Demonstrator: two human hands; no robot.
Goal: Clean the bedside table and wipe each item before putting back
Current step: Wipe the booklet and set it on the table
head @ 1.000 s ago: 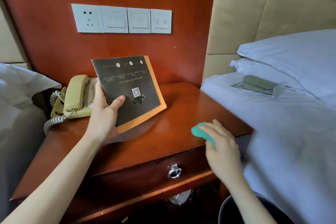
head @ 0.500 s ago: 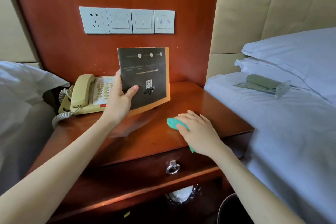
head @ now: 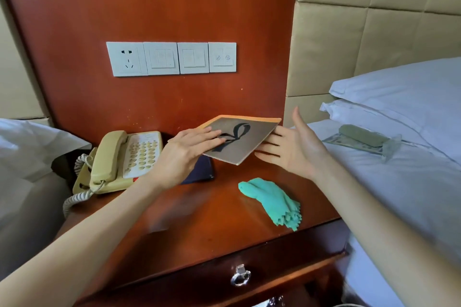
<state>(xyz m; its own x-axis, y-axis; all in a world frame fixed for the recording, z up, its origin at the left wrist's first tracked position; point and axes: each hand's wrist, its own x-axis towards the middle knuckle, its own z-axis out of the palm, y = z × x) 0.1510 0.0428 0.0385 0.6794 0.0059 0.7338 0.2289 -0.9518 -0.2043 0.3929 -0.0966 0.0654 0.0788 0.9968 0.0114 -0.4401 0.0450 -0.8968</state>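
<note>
While the left hand [head: 183,154] grips the booklet [head: 243,141] at its left edge, fingers lying on the dark cover, the booklet hangs tilted near the centre of the frame, above the table [head: 199,222] and clear of its top. Right of it, the right hand [head: 293,148] is spread, palm turned leftward, its fingertips reaching under the booklet's right edge; whether they touch it cannot be told. A green cloth [head: 273,200] lies crumpled on the table at lower centre-right, apart from both hands. At centre left a beige phone [head: 119,161] sits on the table, with a dark flat object [head: 202,172] just beside it, partly hidden by the left hand. Wall switches [head: 172,58] occupy the upper centre, a bed [head: 399,182] the right.
</note>
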